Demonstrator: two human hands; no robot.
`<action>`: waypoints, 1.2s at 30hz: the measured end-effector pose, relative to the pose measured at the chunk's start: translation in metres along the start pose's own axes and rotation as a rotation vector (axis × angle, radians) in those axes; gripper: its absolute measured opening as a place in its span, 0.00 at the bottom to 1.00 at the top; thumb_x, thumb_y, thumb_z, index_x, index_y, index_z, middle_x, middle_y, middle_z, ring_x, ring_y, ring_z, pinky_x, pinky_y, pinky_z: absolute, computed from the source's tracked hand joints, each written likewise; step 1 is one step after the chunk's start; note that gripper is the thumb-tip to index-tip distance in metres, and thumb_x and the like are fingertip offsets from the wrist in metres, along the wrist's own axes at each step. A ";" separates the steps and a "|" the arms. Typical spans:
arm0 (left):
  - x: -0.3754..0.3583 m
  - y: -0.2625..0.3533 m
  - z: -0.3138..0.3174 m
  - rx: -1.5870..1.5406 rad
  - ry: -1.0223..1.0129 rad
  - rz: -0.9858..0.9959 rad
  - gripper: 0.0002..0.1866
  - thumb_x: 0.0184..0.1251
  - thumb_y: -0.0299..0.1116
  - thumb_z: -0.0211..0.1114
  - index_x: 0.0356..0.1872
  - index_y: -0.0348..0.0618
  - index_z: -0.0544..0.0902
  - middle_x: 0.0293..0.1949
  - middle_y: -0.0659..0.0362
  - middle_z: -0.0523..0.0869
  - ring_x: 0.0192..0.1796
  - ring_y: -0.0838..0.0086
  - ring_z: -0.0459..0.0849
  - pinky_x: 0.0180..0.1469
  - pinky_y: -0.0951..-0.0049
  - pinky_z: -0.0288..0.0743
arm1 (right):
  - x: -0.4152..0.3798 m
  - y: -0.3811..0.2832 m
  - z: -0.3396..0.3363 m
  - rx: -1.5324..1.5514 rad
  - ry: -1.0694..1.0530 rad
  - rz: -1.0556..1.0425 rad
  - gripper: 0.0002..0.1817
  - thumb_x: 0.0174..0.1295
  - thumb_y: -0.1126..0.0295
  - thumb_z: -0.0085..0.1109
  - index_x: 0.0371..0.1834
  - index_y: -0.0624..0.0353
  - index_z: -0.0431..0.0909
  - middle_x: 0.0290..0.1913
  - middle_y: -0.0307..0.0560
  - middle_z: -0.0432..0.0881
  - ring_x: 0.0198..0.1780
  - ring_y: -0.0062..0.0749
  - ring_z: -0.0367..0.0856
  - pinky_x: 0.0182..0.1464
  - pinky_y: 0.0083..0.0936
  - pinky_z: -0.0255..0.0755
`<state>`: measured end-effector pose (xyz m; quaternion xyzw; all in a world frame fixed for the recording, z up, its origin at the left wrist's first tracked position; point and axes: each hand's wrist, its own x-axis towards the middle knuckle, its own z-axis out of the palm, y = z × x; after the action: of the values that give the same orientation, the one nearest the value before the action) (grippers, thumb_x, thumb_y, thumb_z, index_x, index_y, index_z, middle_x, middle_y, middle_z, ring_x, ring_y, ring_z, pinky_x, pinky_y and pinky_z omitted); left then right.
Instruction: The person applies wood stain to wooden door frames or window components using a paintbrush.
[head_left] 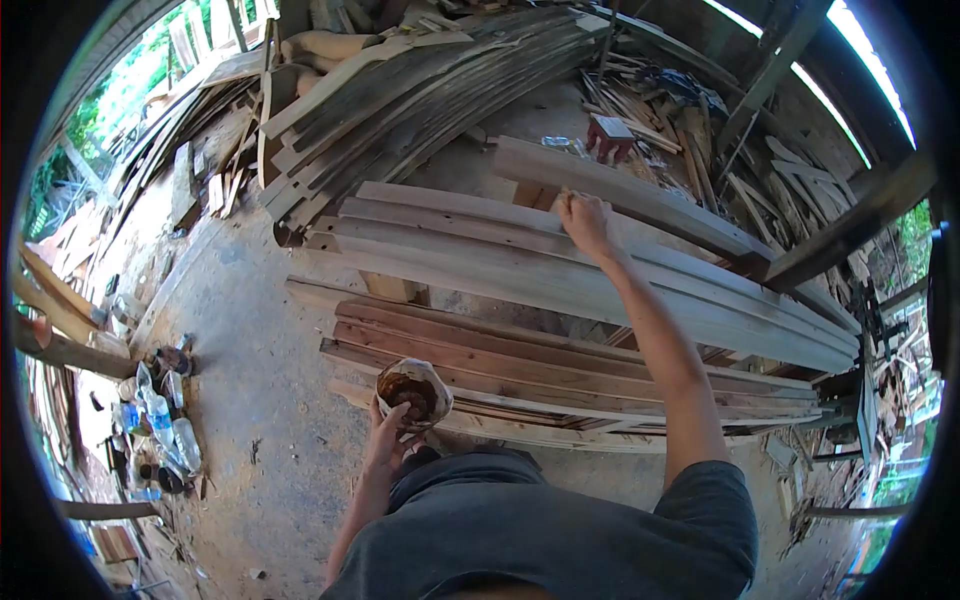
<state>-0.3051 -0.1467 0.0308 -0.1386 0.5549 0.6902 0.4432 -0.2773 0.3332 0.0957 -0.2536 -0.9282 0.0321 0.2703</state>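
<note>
My left hand (392, 432) holds a cut-open container (414, 394) with dark brown stuff inside, its thumb over the rim. My right hand (584, 218) is stretched forward over the pale planks (470, 250), its fingers closed near the edge of the farthest of them. Whatever those fingers hold, if anything, is too small to make out. Nearer to my body lie reddish-brown planks (480, 350), side by side. Behind my right hand runs another long board (640, 190).
A large stack of weathered boards (430, 90) stands at the back left. Plastic bottles (160, 420) lie on the floor at the left. A small red stool (610, 138) is beyond the planks. A dark wooden post (850, 220) slants in from the right.
</note>
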 end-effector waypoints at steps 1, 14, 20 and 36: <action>0.001 0.002 -0.004 -0.021 -0.019 0.011 0.40 0.62 0.33 0.64 0.70 0.65 0.50 0.60 0.51 0.68 0.54 0.57 0.77 0.43 0.56 0.79 | 0.008 -0.025 -0.002 0.002 -0.005 -0.013 0.18 0.66 0.60 0.48 0.31 0.64 0.81 0.29 0.62 0.82 0.32 0.52 0.84 0.37 0.44 0.79; 0.012 0.037 -0.083 -0.169 0.068 0.043 0.41 0.60 0.36 0.63 0.71 0.68 0.48 0.59 0.50 0.68 0.55 0.57 0.75 0.47 0.52 0.76 | 0.116 -0.240 0.102 0.195 0.011 -0.199 0.16 0.60 0.60 0.55 0.25 0.63 0.81 0.22 0.59 0.81 0.27 0.53 0.83 0.29 0.41 0.79; 0.010 0.058 -0.120 -0.185 0.114 0.089 0.41 0.60 0.37 0.64 0.71 0.68 0.48 0.61 0.51 0.67 0.57 0.55 0.73 0.52 0.47 0.73 | 0.145 -0.315 0.095 0.529 -0.103 0.066 0.18 0.63 0.61 0.56 0.26 0.67 0.81 0.21 0.53 0.82 0.23 0.40 0.84 0.25 0.32 0.79; 0.046 0.094 -0.129 -0.054 -0.052 0.054 0.38 0.63 0.35 0.62 0.70 0.65 0.50 0.60 0.51 0.67 0.57 0.57 0.74 0.50 0.50 0.77 | -0.020 -0.041 -0.013 0.468 0.025 0.585 0.18 0.64 0.62 0.57 0.24 0.67 0.78 0.16 0.45 0.79 0.15 0.24 0.77 0.17 0.24 0.73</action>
<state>-0.4413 -0.2393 0.0154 -0.1177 0.5281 0.7198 0.4349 -0.2745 0.2871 0.1057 -0.4399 -0.7805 0.3163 0.3118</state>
